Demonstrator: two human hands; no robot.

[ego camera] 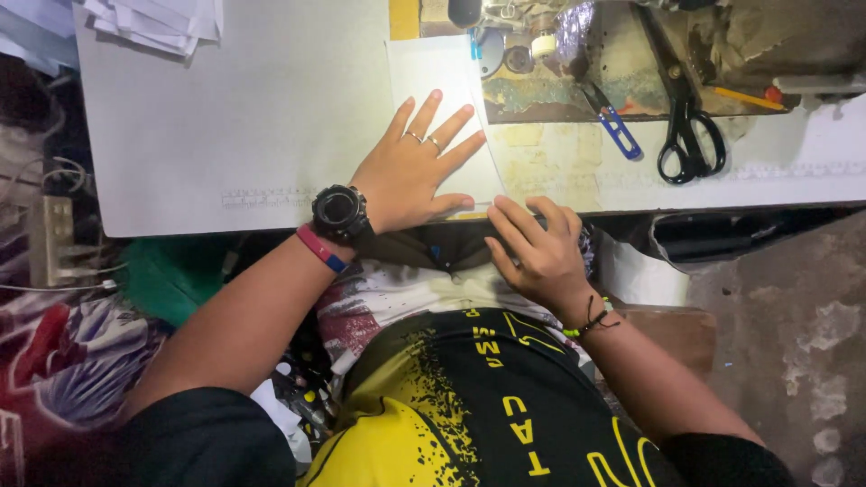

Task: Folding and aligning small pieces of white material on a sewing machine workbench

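Left hand (410, 171) lies flat, fingers spread, on a white strip (442, 90) whose long axis runs away from the person. Right hand (537, 248), fingers curled, grips the strip's near end at the surface (225, 117) edge.

- white bench (225, 135), worn patch at far edge
- on it: white fabric strip (442, 99), black scissors (687, 135), blue snips (618, 126), folded white pieces (158, 22), orange pencil (744, 97)
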